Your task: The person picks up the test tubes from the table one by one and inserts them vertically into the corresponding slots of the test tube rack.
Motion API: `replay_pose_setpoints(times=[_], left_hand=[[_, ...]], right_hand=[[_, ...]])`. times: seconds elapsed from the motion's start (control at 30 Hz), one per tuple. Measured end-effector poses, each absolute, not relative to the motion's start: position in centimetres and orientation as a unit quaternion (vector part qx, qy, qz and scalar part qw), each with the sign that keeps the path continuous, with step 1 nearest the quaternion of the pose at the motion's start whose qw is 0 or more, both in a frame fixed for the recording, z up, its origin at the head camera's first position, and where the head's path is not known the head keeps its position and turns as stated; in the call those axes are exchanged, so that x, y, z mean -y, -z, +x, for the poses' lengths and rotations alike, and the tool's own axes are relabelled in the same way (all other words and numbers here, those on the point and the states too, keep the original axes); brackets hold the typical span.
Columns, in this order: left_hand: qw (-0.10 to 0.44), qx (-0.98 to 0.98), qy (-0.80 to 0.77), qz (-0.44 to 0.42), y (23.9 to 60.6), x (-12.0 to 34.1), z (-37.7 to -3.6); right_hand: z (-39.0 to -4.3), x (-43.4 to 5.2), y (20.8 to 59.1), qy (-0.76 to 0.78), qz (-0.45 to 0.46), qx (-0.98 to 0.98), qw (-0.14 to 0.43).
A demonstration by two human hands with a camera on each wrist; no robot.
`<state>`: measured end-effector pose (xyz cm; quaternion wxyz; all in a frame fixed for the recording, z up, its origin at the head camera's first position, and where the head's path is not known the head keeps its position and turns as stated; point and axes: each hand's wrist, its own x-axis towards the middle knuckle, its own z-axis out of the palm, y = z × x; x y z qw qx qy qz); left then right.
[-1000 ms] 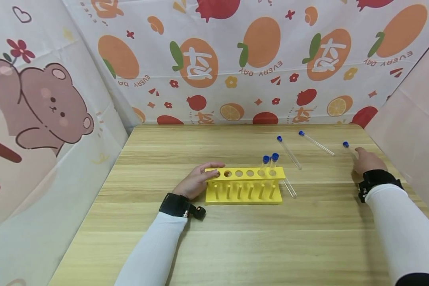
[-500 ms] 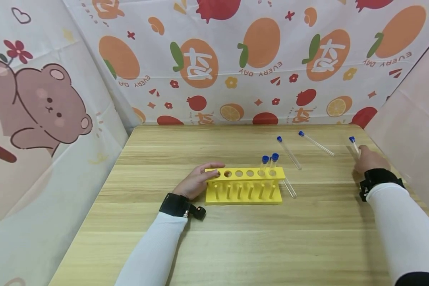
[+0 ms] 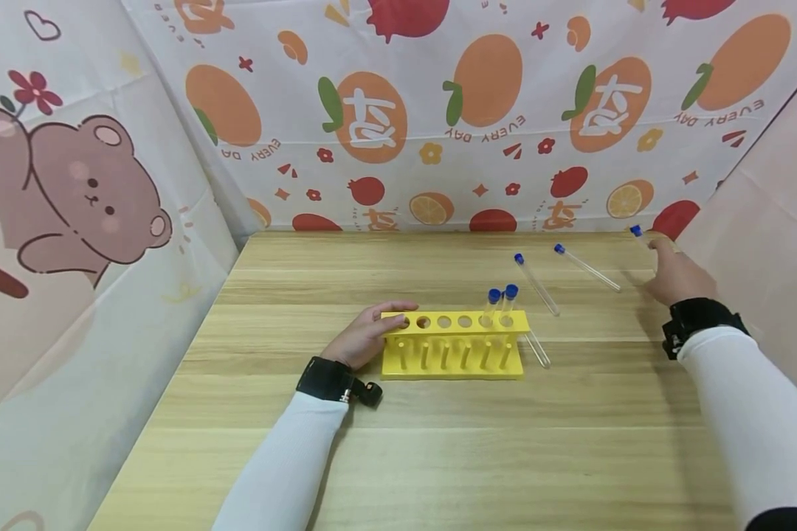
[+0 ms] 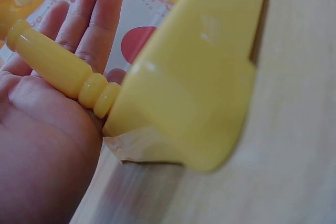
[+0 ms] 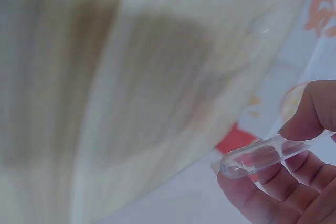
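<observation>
A pale wooden plank desk [image 3: 438, 442] stood boxed in by fruit-printed cloth walls [image 3: 438, 110]. The left hand [image 3: 365, 335] rested open-fingered against the yellow plastic test-tube rack [image 3: 454, 343]. The right hand [image 3: 677, 276] pinched a clear blue-capped test tube [image 5: 268, 153] at the desk's far right corner.

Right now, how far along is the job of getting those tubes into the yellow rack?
Two blue-capped tubes already stand in the yellow rack, which the left hand steadies. The right hand pinches another tube. Two tubes lie loose on the table, one lies beside the rack, and four holes stay empty.
</observation>
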<state>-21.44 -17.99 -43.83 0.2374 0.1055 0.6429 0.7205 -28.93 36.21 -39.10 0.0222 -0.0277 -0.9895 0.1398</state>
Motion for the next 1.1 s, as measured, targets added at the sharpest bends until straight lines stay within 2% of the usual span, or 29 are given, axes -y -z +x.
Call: replay_pose_setpoints(times=[0.5, 0.9, 1.1], left_hand=[[0.237, -0.645, -0.719, 0.105, 43.7, 17.9, -21.5], [0.239, -0.649, -0.715, 0.105, 43.7, 17.9, -21.5], [0.241, -0.646, -0.717, 0.103, 43.5, 17.9, -21.4]], right_hand=[[-29.5, -26.1, 34.8, -0.166, 0.095, 0.973, 0.127], [-26.8, -18.5, 31.0, -0.215, 0.230, 0.925, 0.214], [-24.9, -15.6, 29.3, -0.240, 0.288, 0.900, 0.221]])
